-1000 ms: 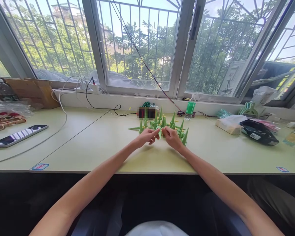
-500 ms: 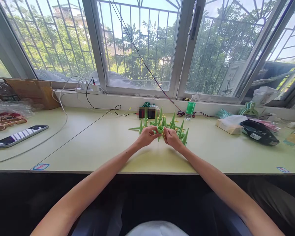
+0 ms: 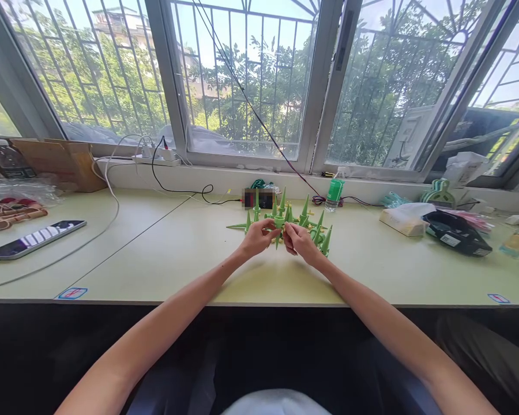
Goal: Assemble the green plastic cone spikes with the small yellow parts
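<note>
Between my fingers is a green plastic plant-watering spike [image 3: 279, 220], its cup-like end up and its pointed tip down. My left hand [image 3: 256, 238] grips it from the left, thumb and fingers closed round the cup. From the right, my right hand [image 3: 301, 239] is closed in a pinch against the spike's side just below the cup; what sits in the fingertips is too small to make out. Behind and beside both hands stand several more green spikes [image 3: 326, 240] with small yellow parts, some upright. One spike [image 3: 237, 226] lies on its side, pointing left.
A water bottle with a green label [image 3: 335, 190] stands at the back of the table [image 3: 155, 265]. On the right lie a tissue pack [image 3: 404, 222] and a black pouch [image 3: 456, 233]. A phone [image 3: 37, 239] and a white cable are on the left, below the windows.
The held spike has tipped, so its cup opening, which faced me, now points upward. My right hand has shifted slightly left, its fingers now lower on the spike.
</note>
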The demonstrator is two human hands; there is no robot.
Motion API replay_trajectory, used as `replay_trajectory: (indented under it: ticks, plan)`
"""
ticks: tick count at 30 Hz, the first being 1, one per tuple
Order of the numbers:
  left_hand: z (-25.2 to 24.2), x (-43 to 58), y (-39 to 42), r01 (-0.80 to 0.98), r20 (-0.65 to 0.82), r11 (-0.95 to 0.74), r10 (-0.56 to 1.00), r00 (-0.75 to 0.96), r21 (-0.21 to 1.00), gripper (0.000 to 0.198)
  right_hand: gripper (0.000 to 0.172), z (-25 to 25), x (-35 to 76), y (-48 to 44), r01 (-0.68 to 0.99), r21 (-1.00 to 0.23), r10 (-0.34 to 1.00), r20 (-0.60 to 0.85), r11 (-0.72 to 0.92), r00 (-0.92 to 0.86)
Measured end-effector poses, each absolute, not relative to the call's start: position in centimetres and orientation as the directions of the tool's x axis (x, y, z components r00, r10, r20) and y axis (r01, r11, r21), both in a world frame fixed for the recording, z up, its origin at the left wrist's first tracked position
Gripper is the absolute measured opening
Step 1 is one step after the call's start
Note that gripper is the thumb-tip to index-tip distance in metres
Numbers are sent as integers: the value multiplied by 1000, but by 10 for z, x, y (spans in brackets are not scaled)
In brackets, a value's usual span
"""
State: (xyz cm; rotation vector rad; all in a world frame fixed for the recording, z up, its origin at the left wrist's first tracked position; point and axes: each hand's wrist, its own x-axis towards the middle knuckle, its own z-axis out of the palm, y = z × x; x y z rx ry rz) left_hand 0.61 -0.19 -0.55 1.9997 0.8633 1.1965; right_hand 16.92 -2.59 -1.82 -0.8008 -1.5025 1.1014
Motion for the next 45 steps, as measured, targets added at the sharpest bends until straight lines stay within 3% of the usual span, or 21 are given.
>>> replay_trajectory:
  ticks: [16,20,23,27,33,37,42,45]
  plan:
    - [-4,3,-4,215,428,-561,783,451,799,30,41,-23,175,-24,-12,-930,900,358,367,-247]
    - [-2,2,-6,192,379,-510,799,468,838,32,38,-24,177,-22,70,-906,885,387,417,-258]
    - [-2,1,-6,163,330,-453,811,484,876,35,35,-24,179,-22,261,-820,857,459,510,-234]
    - [-2,0,-5,98,228,-323,823,520,941,41,31,-25,182,-23,513,-598,770,595,615,-230]
    - [-2,-2,-3,-21,148,-166,810,567,986,45,28,-28,184,-21,655,-406,703,654,637,-279]
    - [-3,-2,-2,-50,137,-132,804,579,990,44,30,-27,183,-24,618,-479,733,634,623,-246]
    - [-7,-1,0,-11,198,-231,805,559,973,43,33,-24,181,-27,490,-638,790,577,594,-206]
    - [-6,-1,-2,14,235,-282,825,514,959,46,35,-25,179,-27,292,-813,863,459,503,-211]
